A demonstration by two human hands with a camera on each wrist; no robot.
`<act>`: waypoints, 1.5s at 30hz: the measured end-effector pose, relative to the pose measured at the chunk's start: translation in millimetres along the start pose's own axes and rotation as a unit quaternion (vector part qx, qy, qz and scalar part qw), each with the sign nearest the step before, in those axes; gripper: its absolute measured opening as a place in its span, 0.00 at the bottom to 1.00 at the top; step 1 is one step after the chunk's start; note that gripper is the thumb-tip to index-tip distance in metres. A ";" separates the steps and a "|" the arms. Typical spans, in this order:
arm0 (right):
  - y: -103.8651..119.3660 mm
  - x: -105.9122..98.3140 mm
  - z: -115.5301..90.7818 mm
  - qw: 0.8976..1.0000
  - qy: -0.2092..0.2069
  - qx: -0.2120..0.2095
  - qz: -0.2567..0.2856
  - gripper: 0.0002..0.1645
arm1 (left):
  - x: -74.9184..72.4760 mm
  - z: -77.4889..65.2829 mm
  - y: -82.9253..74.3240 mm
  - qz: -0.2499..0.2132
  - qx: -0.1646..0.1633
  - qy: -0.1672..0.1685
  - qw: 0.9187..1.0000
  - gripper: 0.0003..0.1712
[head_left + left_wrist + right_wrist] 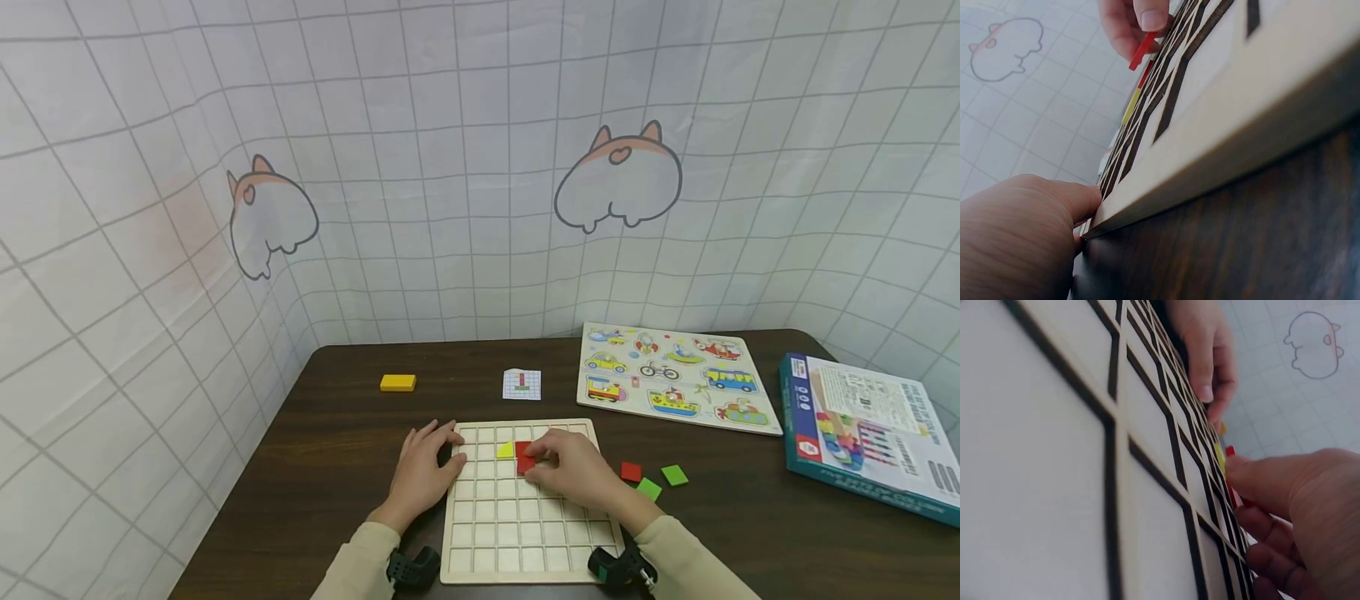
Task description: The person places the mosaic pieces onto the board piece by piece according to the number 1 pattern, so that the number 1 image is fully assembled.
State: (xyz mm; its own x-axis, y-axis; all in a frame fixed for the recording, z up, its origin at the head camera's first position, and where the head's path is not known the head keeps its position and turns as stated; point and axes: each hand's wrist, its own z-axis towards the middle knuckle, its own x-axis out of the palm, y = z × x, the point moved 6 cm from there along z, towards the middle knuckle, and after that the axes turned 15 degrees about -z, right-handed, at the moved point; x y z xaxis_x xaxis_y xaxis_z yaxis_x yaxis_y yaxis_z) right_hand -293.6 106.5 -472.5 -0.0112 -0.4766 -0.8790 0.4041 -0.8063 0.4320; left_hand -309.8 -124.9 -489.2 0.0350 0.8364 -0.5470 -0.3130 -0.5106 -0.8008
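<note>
A pale wooden grid board (495,533) lies on the dark table. My left hand (422,467) rests at its left edge, with the thumb touching the rim. Over the upper middle of the board, my right hand (576,471) pinches a red square tile (1141,52) between thumb and fingers, tilted and partly covered by them. Just above it in the head view, another red tile (522,448) lies in the grid, beside a yellow tile (506,450) on its left.
Right of the board lie a loose red tile (631,472) and two green tiles, one (674,475) farther right. Behind are a yellow block (397,382), a small pattern card (522,384) and a picture puzzle board (678,375). A boxed set (877,433) stands at the right edge.
</note>
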 end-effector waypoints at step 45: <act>0.1 4.6 -0.7 1.000 -0.008 0.010 0.004 0.10 | 0.2 1.9 -0.1 0.003 0.004 0.001 1.000 0.09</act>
State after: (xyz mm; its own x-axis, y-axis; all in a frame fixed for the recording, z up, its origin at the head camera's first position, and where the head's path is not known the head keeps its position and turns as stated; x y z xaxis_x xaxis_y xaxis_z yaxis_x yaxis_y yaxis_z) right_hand -293.0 104.4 -476.6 -0.0230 -0.4881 -0.8725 0.3852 -0.8097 0.4428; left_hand -311.6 -124.4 -488.8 0.0349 0.8334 -0.5515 -0.3203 -0.5134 -0.7961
